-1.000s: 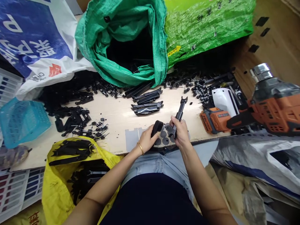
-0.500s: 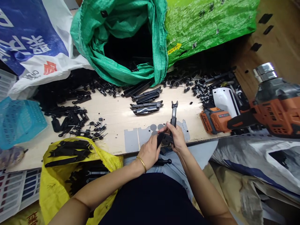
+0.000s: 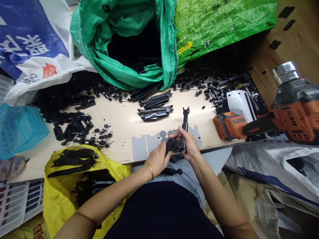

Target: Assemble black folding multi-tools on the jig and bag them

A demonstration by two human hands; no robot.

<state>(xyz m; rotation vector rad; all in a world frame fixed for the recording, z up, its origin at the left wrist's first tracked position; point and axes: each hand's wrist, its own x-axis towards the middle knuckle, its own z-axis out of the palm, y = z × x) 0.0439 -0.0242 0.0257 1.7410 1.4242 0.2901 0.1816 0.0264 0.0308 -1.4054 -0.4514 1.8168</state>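
My right hand [image 3: 190, 144] is closed around a long black fork-ended arm [image 3: 185, 117], whose forked tip points away from me over the table. My left hand [image 3: 159, 160] pinches a short black plastic link [image 3: 169, 144]. Between the hands, a black joint piece [image 3: 177, 146] sits against the lower end of the arm; whether it is fastened to the link I cannot tell. On my lap, just below the hands, lies another black arm with a ball end [image 3: 179, 171]. Two folded black arm assemblies [image 3: 156, 113] rest on the table ahead.
Loose black parts [image 3: 74, 124] spread over the left of the table, with screw pieces [image 3: 215, 91] at the right. An orange power drill [image 3: 294, 116] lies at right. A green sack [image 3: 94, 63] stands behind, a yellow bag [image 3: 119, 172] at front left, a blue basket [image 3: 22, 129] far left.
The black link in my left hand has tilted more upright, and more of it and the joint piece show. My hands stay in nearly the same place; the view has shifted slightly.
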